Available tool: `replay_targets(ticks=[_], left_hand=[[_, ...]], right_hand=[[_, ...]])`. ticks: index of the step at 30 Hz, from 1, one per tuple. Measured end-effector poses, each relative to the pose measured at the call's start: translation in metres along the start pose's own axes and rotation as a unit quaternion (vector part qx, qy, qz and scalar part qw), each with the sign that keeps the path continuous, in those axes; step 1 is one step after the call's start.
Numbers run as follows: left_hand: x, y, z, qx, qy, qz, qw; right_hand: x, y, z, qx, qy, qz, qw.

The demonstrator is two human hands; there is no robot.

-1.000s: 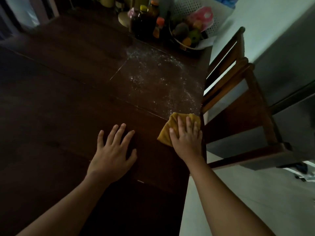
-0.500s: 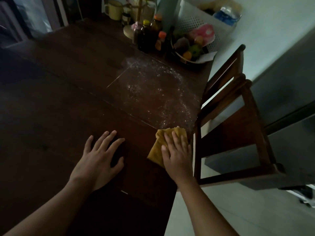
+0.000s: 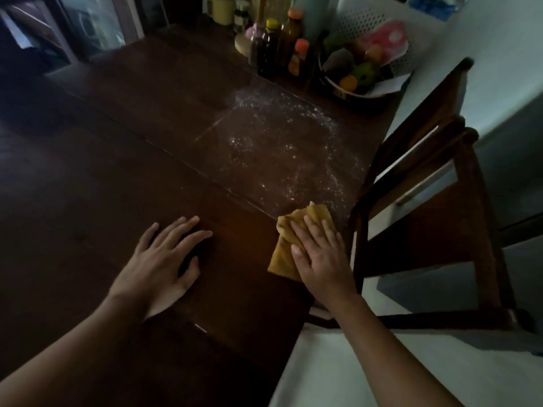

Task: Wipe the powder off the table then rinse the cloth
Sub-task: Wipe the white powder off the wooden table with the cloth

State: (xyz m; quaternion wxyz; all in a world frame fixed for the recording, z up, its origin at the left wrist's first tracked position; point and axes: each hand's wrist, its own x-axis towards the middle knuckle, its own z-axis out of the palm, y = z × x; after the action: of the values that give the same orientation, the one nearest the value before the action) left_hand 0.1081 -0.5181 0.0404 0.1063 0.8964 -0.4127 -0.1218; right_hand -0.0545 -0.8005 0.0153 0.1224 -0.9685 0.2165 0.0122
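Observation:
A dark wooden table [image 3: 117, 177] fills the left and middle of the view. White powder [image 3: 282, 151] is scattered over its far right part. A folded yellow cloth [image 3: 286, 248] lies near the table's right edge, just below the powder. My right hand [image 3: 321, 254] presses flat on the cloth with straight fingers. My left hand [image 3: 160, 265] rests flat on the bare wood to the left, fingers spread, holding nothing.
Several bottles [image 3: 276, 45] and a bowl of fruit [image 3: 355, 74] stand at the table's far end, beyond the powder. A white perforated basket [image 3: 370, 22] is behind them. A wooden chair [image 3: 435, 207] stands close against the table's right edge.
The view has shifted, showing more of the table's far end. My right hand still presses the cloth at the powder's near edge, and my left hand stays flat on the wood.

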Motion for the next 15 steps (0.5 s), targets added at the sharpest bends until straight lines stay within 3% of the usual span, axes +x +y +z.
replay_targets(ticks=[7,15], left_hand=[[-0.002,0.002,0.003,0.017,0.013,-0.021,1.0],[0.0,-0.002,0.001,0.013,0.006,-0.025,1.0]], right_hand=[[0.082,0.016,-0.018,-0.021,-0.022,0.09,0.996],[0.024,0.006,-0.014,-0.056,-0.015,0.058,0.997]])
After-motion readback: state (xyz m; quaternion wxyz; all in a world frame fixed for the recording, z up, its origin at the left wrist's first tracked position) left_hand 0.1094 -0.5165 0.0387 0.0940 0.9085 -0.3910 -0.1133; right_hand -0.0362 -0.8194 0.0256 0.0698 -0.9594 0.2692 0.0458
